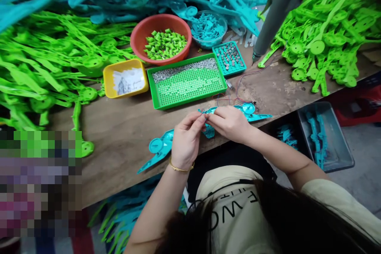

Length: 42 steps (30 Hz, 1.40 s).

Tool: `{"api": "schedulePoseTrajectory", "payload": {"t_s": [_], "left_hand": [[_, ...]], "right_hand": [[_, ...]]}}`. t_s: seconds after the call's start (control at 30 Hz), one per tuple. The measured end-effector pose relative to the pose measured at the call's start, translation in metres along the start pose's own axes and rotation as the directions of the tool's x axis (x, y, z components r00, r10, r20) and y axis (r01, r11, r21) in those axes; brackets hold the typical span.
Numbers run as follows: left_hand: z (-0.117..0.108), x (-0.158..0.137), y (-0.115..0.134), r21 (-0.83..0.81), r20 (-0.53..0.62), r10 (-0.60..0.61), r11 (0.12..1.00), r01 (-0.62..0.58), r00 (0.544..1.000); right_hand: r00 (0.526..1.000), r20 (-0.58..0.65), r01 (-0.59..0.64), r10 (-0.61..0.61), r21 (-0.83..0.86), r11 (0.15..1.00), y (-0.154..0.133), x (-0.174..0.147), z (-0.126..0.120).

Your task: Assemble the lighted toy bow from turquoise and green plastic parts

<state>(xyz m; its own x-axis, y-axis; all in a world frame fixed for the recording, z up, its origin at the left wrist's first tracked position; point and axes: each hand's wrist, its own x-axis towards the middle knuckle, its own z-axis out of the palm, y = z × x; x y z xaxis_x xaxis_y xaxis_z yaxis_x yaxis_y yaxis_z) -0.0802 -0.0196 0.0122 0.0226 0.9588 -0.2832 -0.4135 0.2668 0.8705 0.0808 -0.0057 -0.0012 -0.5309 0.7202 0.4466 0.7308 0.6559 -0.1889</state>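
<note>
1. Wooden tabletop [119,135], crowded with coloured plastic parts.
2. Left hand [187,139] and right hand [230,123]: fingertips meeting, both closed in pinches, apparently on thin wires [237,88]; exact hold obscured. Forearms converge from the near side.
3. Turquoise plastic pieces [162,145]: at the near edge, beneath and beside the hands; wires lie loose, so wiring seems incomplete.
4. Beyond: green perforated tray [187,102] of small metal parts; lime-green heaps [321,35] suggest much remains.

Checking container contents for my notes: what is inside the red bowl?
The red bowl holds a heap of short green pieces. Anything underneath the heap is covered and cannot be seen.
</note>
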Motion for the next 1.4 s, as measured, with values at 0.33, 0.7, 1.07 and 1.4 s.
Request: {"api": "schedulePoseTrajectory", "payload": {"t_s": [0.33, 0.7, 1.07, 1.4], "left_hand": [[-0.004, -0.007, 0.011, 0.062, 0.140, 0.039, 0.997, -0.048, 0.989], [-0.013, -0.008, 0.002, 0.398, 0.268, 0.104, 0.893, -0.208, 0.958], [-0.025, -0.008, 0.006, 0.397, 0.189, 0.346, 0.829, -0.394, 0.919], [-0.025, -0.010, -0.005, 0.433, 0.284, 0.300, 0.808, -0.401, 0.911]], "right_hand": [[0.827, 0.545, -0.562, 0.137, 0.804, 0.195, 0.007, 0.004, -0.025], [0.833, 0.426, -0.542, 0.352, 0.754, 0.370, 0.000, 0.006, -0.018], [0.830, 0.352, -0.531, 0.432, 0.738, 0.417, 0.000, 0.008, -0.019], [0.903, 0.195, -0.415, 0.383, 0.626, 0.661, -0.001, 0.005, -0.014]]}}
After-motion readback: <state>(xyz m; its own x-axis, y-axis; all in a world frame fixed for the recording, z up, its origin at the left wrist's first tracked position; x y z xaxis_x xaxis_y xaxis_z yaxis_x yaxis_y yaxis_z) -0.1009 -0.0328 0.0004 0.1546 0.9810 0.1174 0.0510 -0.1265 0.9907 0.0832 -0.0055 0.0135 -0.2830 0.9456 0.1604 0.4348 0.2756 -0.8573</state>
